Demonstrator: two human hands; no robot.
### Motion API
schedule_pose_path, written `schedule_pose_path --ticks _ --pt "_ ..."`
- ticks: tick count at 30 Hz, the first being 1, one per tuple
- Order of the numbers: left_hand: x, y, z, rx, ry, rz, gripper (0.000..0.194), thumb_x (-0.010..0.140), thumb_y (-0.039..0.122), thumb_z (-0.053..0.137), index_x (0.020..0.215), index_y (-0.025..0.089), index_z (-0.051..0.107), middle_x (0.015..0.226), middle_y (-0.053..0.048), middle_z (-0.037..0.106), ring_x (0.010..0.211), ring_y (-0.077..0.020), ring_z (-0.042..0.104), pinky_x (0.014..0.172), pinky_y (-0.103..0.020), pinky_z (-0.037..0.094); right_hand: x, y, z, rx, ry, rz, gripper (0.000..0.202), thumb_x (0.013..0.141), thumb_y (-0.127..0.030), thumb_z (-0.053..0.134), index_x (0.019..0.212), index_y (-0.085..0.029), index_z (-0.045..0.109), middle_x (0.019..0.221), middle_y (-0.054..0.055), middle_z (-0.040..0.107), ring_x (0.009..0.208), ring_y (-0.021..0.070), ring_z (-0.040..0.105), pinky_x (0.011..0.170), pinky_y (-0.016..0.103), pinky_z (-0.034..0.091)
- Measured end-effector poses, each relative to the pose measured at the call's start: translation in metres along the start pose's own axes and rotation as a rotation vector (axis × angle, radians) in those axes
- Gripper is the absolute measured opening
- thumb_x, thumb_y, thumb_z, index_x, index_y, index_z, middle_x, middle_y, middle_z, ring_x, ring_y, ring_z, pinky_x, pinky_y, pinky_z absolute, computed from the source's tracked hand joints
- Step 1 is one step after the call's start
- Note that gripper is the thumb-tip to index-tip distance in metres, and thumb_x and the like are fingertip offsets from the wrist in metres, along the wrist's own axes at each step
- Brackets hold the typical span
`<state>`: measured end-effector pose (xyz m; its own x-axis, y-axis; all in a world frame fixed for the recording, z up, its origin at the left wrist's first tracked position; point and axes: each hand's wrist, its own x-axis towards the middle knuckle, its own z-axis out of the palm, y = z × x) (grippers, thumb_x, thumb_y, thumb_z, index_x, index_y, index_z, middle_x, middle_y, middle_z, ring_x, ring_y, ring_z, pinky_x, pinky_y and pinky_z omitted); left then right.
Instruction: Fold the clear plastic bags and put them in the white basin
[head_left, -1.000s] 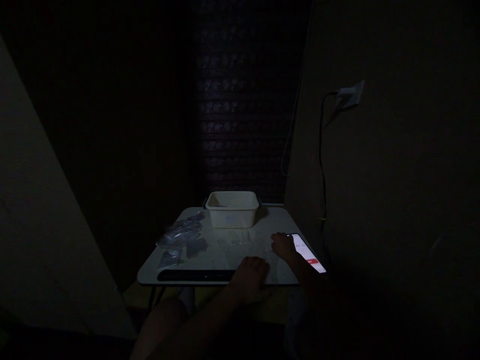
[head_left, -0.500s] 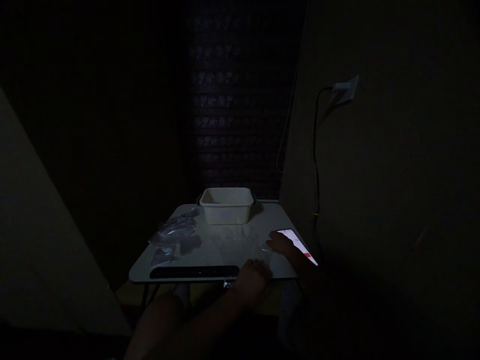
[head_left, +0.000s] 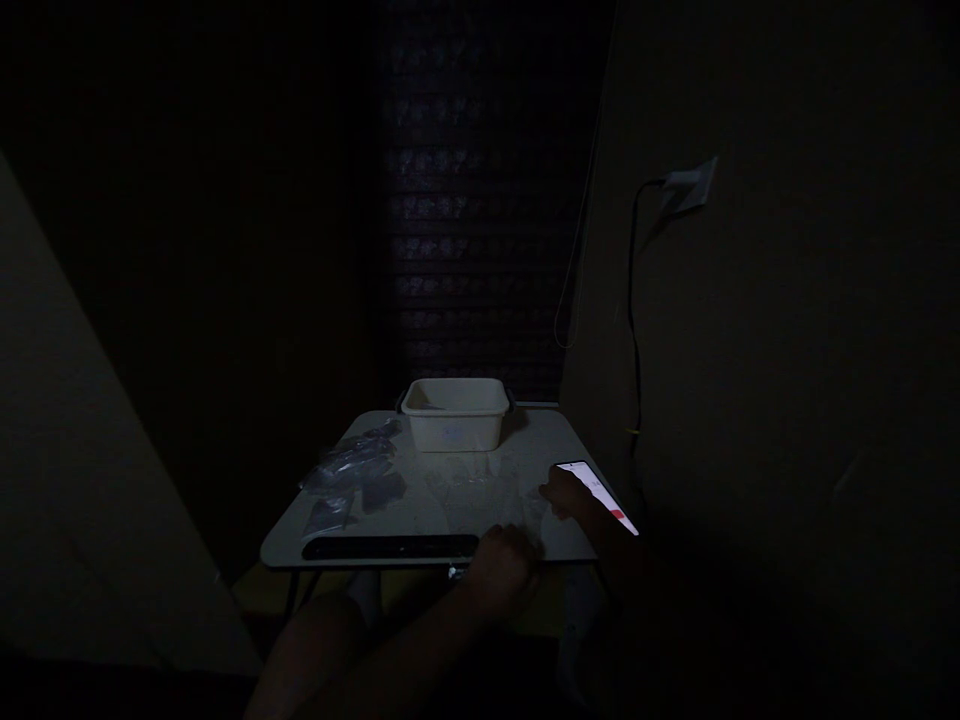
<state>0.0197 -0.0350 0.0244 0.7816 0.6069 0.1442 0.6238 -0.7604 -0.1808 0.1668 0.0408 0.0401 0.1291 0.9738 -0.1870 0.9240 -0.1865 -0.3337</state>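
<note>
The room is very dark. My left hand (head_left: 504, 563) rests curled at the near edge of a small white table (head_left: 420, 510), beside a black strip (head_left: 390, 547) along that edge. My right hand (head_left: 564, 491) lies on the table's right side, its fingers touching the left edge of a lit phone (head_left: 600, 495) with a red patch on its screen. Whether either hand grips anything is hard to make out. Clear plastic bags (head_left: 349, 478) lie on the table's left part.
A white plastic tub (head_left: 454, 412) stands at the table's far edge. A wall socket (head_left: 686, 185) with a dark cable hanging down is on the right wall. A pale slanted panel (head_left: 67, 450) is at the left. My knee is below the table.
The left hand slid back from the tabletop to the near edge. The view shifted slightly. The right hand stays by the phone.
</note>
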Motion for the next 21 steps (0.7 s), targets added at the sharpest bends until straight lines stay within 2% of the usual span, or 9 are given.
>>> schedule_pose_path --ticks 2,6,11,15,21 --pt "-0.001 0.0 -0.002 -0.013 -0.005 0.007 0.015 0.069 0.023 0.037 0.078 0.015 0.045 0.077 -0.006 0.05 0.072 -0.0181 0.045 0.059 -0.031 0.035 0.004 0.002 0.003 0.053 -0.006 -0.037 0.031 0.064 -0.02 0.037 0.093 -0.01 0.043 0.066 0.008 0.058 0.046 0.0117 0.052 0.039 0.02 0.032" --pt "-0.002 0.001 -0.002 -0.02 -0.008 0.022 0.015 0.068 0.024 0.038 0.077 0.014 0.045 0.076 -0.006 0.051 0.073 -0.0182 0.045 0.059 -0.031 0.036 0.012 -0.001 0.007 0.073 0.097 -0.118 0.045 0.06 -0.014 0.041 0.105 -0.011 0.035 0.075 0.007 0.057 0.051 0.0106 0.052 0.041 0.018 0.032" --pt "-0.004 0.001 0.0 -0.029 0.014 0.07 0.015 0.068 0.024 0.038 0.075 0.014 0.046 0.076 -0.006 0.051 0.071 -0.0172 0.046 0.058 -0.029 0.037 0.015 -0.01 0.01 0.077 0.169 -0.174 0.049 0.059 -0.012 0.042 0.107 -0.016 0.033 0.076 0.004 0.056 0.061 0.0108 0.051 0.046 0.018 0.033" --pt "-0.008 0.0 -0.001 -0.056 0.051 0.173 0.015 0.067 0.024 0.038 0.069 0.014 0.048 0.073 -0.005 0.051 0.069 -0.0156 0.046 0.058 -0.027 0.037 0.014 -0.018 0.013 0.129 0.177 -0.226 0.047 0.061 -0.013 0.043 0.106 -0.02 0.033 0.075 0.0 0.055 0.062 0.0091 0.05 0.049 0.017 0.034" --pt "-0.012 -0.003 -0.001 -0.034 0.068 0.243 0.014 0.064 0.024 0.04 0.064 0.014 0.05 0.068 -0.004 0.053 0.065 -0.0155 0.047 0.058 -0.027 0.036 0.015 -0.028 0.022 0.229 0.126 -0.254 0.043 0.061 -0.011 0.043 0.103 -0.017 0.037 0.075 0.002 0.055 0.06 0.0084 0.05 0.046 0.016 0.034"
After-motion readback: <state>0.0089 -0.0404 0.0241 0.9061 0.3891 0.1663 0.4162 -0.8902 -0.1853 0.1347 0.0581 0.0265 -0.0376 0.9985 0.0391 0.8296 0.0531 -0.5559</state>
